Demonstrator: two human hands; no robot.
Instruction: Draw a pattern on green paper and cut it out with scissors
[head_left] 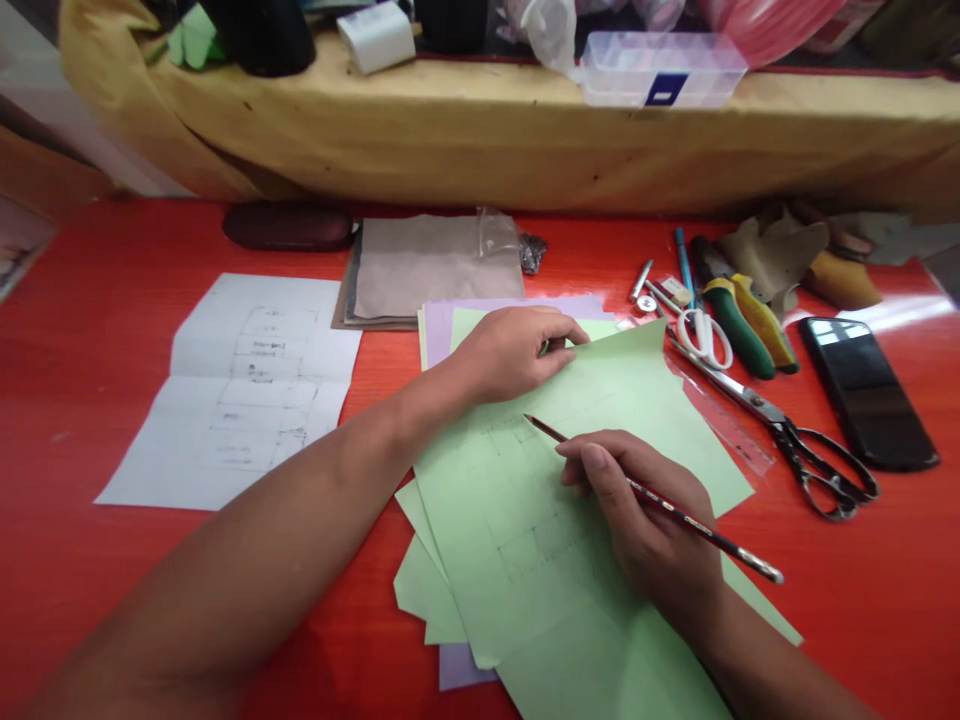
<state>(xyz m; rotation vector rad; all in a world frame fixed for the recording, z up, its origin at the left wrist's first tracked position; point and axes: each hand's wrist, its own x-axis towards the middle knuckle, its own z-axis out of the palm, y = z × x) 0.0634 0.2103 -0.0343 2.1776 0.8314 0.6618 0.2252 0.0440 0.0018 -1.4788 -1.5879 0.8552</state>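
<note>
Nearest the camera, my left forearm (300, 530) and right forearm (765, 640) enter from the lower corners of the frame, above the red desk (360, 600). The workpiece, a light-green sheet (517, 490), lies at frame centre, over purple paper (461, 668). My right grip (660, 520) is clamped on a pencil (720, 541), its point directed to the upper left, near faint drawn lines (whether the lead touches, I cannot tell). My left grip (517, 350) rests at the sheet's upper part, fingers curled beside the raised edge; whether they pinch it, I cannot tell.

The step in hand appears to be pencil marking. For a clean result:

1. Press the sheet flat; a lifted upper-right corner could let it shift.
2. Draw lightly, at a constant tilt.
3. Hold the right palm clear of drawn lines, to avoid smudging.
4. For straight edges, use the clear ruler (720, 420), right of centre beside the scissors (761, 403).
5. Consult the white sheet (202, 400), frame left; its drawing may serve as reference.
</note>
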